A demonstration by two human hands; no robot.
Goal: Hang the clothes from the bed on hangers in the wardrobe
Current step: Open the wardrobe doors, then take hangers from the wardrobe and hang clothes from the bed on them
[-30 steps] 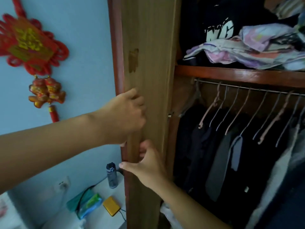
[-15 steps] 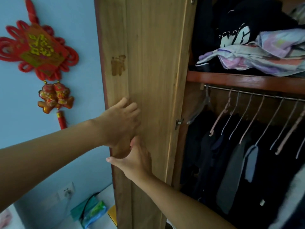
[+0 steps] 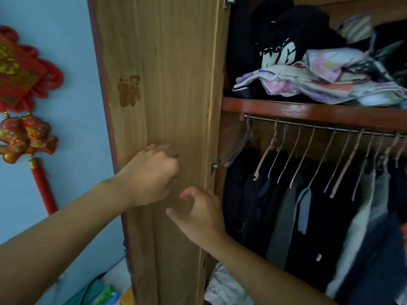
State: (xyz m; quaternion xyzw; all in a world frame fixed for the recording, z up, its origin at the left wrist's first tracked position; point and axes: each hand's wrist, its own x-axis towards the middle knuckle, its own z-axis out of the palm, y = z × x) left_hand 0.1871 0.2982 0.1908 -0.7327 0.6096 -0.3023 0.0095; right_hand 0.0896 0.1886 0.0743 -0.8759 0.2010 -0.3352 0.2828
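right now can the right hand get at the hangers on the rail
Probably yes. The right hand holds nothing and sits by the open wardrobe door; nothing stands between it and the hangers on the rail, up to its right.

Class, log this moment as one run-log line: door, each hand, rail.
wardrobe door: swung open | left hand: curled against door, holds nothing | right hand: loosely curled, empty | rail: hangers, dark clothes

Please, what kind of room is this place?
Probably a bedroom at home: an open wooden wardrobe with dark clothes on hangers, folded laundry on its shelf, and a red knot ornament on the blue wall.
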